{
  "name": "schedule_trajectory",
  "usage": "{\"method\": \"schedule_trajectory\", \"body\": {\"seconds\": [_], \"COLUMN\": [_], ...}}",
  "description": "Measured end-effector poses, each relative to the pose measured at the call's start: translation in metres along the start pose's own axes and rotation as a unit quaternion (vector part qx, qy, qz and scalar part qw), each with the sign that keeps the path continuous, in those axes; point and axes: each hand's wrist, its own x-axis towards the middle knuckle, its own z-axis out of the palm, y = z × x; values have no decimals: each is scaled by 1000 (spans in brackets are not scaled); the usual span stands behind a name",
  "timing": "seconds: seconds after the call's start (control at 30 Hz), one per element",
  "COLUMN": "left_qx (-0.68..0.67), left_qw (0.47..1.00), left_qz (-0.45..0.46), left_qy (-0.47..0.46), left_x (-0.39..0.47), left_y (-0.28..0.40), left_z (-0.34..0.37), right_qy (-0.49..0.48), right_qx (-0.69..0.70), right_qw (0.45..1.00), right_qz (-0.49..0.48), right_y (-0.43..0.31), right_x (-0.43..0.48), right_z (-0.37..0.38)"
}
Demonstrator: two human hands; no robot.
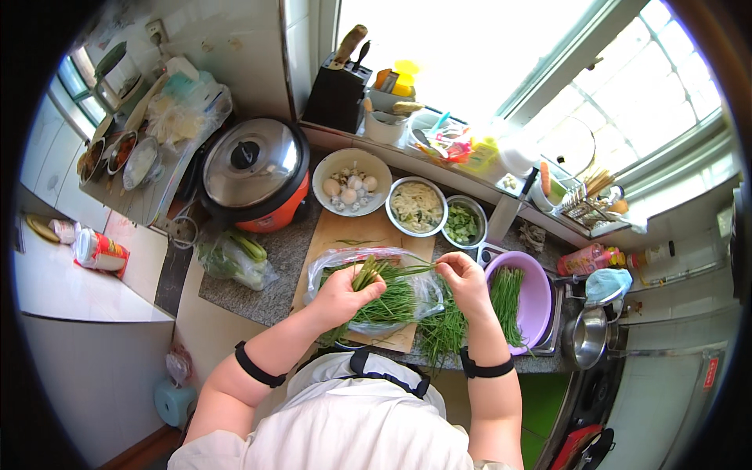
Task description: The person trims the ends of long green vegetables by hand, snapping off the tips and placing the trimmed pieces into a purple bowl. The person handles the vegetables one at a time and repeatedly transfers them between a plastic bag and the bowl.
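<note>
A bundle of green chives (368, 272) is gripped in my left hand (346, 294), its stem ends pointing away from me. My right hand (467, 282) pinches the thin end of a few green strands between thumb and fingertips. Under both hands lies a clear plastic bag (432, 291), with more chives (388, 305) spread on it. The bag rests on a wooden cutting board (329, 235). Loose chives (443, 329) lie beside the board, below my right hand. To the right, a purple basin (537, 299) holds a neat bunch of chives (506, 294).
Behind the board stand a bowl of eggs (351, 187), a bowl of pale shredded food (417, 205) and a bowl of chopped greens (461, 222). A cleaver (506, 214) leans against the ledge. An orange electric cooker (276, 205) and bagged vegetables (235, 258) are at left.
</note>
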Motion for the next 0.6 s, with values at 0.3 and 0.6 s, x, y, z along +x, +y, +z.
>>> {"method": "schedule_trajectory", "body": {"seconds": [0.3,0.6], "left_qx": [124,17], "left_qw": [978,993], "left_qz": [164,33], "left_qy": [-34,-108], "left_x": [27,26], "left_y": [30,26], "left_z": [77,117], "right_qy": [2,7], "right_qx": [110,79], "right_qw": [993,992], "right_qz": [-37,-101], "right_y": [-70,-62], "right_x": [-67,-93], "right_z": [-20,-35]}}
